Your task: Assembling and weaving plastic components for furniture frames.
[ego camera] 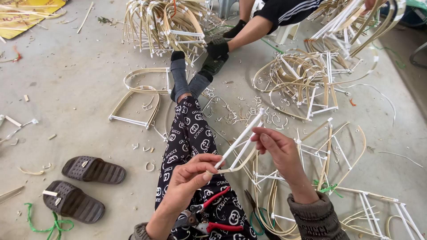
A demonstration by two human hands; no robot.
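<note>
Right now the left hand [189,180] is pinching the near ends of two white sticks [240,141] between thumb and forefinger, fingers closed on them, just above the lap. The right hand [278,149] is closing its fingertips on the same sticks further up, where a thin bent cane strip [242,165] is curving beneath them. The sticks are pointing up and away toward the floor [80,80], held in the air over the patterned trousers [191,138].

To handle this well, I judge both grips should be staying close together, so the thin sticks are not bending or slipping apart, and the strip should be kept flat against them rather than twisting.

Red-handled pliers [207,213] are lying on the lap just below the left hand, untouched. Finished cane frames [138,98] are lying on the floor to the left and in piles [302,80] ahead and to the right. Two dark sandals [82,184] are sitting near the left leg. Another person's legs [249,31] are stretching in from the top. No container is showing anywhere; the pieces are lying loose on the floor.
</note>
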